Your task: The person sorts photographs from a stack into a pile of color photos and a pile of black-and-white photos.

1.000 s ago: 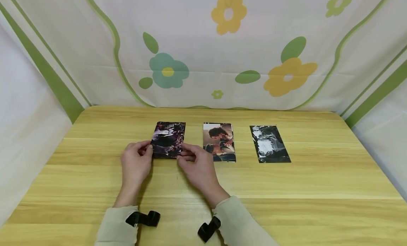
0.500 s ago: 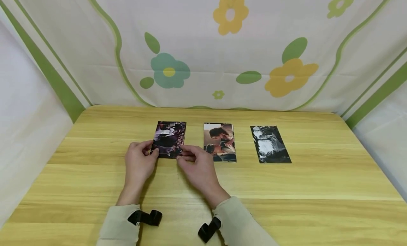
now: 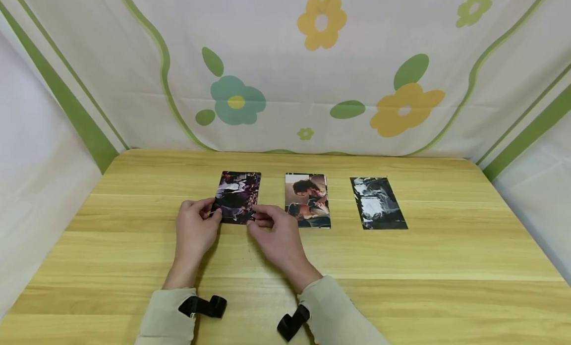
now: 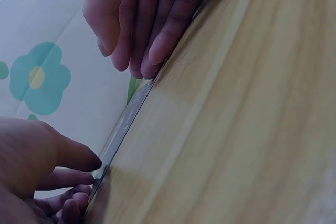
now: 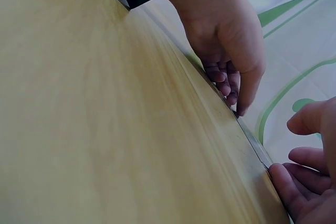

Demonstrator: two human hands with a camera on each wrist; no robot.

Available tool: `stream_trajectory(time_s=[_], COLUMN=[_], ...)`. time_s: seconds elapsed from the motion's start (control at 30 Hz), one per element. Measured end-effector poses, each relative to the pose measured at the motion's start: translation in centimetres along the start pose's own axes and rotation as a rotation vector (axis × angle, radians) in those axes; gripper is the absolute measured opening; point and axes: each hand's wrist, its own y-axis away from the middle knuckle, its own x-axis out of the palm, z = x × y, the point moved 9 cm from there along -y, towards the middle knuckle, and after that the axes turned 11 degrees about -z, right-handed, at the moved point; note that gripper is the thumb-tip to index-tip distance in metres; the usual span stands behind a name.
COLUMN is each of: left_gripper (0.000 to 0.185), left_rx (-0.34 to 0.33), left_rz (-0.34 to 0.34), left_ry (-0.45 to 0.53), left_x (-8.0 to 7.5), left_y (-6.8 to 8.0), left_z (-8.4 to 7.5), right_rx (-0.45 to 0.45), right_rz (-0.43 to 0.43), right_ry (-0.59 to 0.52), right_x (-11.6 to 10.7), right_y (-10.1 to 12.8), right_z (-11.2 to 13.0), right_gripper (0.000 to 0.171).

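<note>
A small stack of photos (image 3: 238, 194), the top one a dark purple stage scene, lies on the wooden table at left of centre. My left hand (image 3: 196, 231) pinches its lower left edge, thumb on top and fingers at the side. At the lower right edge, fingertips of my right hand (image 3: 276, 236) touch the stack. The right wrist view has my right thumb (image 5: 304, 119) raised apart from those fingers. Seen nearly edge-on in the left wrist view, the photo stack (image 4: 126, 121) is a thin grey strip between both hands.
A second photo stack (image 3: 308, 199) with a warm brown picture lies just right of my right hand. Farther right is a black-and-white photo (image 3: 379, 202), set slightly askew. A flowered cloth (image 3: 285, 72) hangs behind the wooden table (image 3: 424, 280).
My left hand has shifted slightly right along the stack's lower left corner. The stack's edges look more even than a second ago. My right hand stays nearly in place.
</note>
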Motion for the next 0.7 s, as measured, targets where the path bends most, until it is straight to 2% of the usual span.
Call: stream_trajectory(time_s=[0.43, 0.7], left_gripper=[0.025, 0.026], left_rx=[0.002, -0.012], left_rz=[-0.065, -0.062], left_ry=[0.042, 0.057], left_x=[-0.7, -0.8], left_y=[0.0, 0.0], left_z=[-0.2, -0.2], right_rx=[0.014, 0.007], right_rz=[-0.024, -0.036], right_ry=[-0.077, -0.088], right_x=[-0.7, -1.0], right_y=[0.0, -0.1], right_z=[-0.1, 0.0], right_gripper=[0.041, 0.037])
